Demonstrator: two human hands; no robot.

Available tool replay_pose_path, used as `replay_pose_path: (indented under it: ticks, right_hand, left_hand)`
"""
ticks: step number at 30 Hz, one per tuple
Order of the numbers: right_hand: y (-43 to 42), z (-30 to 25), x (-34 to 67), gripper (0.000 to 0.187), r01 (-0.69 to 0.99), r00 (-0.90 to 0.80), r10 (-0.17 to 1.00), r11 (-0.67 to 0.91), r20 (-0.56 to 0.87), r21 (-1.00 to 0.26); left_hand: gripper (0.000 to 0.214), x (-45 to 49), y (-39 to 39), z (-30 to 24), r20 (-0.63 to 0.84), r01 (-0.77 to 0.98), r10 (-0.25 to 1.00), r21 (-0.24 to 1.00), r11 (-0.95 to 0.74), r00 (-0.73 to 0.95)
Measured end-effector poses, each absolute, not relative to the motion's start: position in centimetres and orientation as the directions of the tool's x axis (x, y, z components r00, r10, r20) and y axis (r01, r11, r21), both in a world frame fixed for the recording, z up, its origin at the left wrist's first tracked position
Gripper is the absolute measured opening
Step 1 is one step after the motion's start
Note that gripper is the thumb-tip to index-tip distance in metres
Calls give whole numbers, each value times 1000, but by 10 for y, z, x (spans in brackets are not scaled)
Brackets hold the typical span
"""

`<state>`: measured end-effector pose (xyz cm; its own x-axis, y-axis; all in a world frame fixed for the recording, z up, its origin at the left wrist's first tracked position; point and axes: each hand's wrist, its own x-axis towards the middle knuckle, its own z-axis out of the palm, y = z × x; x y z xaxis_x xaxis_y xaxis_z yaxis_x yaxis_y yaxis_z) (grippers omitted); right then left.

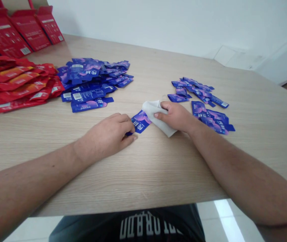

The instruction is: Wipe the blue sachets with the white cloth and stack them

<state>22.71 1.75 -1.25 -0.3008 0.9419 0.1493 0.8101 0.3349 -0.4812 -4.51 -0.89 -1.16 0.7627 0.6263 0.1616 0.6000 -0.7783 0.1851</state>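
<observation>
One glossy blue sachet (140, 121), long axis angled up-right, narrowly pinched by left hand (105, 134); right hand (175, 116) pinches white cloth wipe (158, 117) over far end

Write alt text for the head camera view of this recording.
The left hand pinches a blue sachet on a wooden table, while the right hand holds a white wipe against the sachet's end. More blue sachets lie in loose piles on both sides, with red packets and red boxes at far left.

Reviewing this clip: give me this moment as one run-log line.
left hand: pinches blue sachet | right hand: presses white cloth on sachet
</observation>
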Motion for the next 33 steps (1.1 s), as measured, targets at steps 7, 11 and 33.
replay_pose_path:
  ticks: [7,11,33]
  right_hand:
    - [0,-5,223,39,466,-306,949,77,-79,-882]
    - [-8,-2,220,46,218,-358,914,-117,-191,-969]
    - [-16,11,230,43,308,-310,938,-52,-152,-950]
  left_hand:
    - [35,-49,-1,-15,211,673,711,228,-703,671]
    - [39,-49,0,-13,243,672,700,200,-713,671]
    - [25,-54,-21,12,241,443,520,309,-842,820]
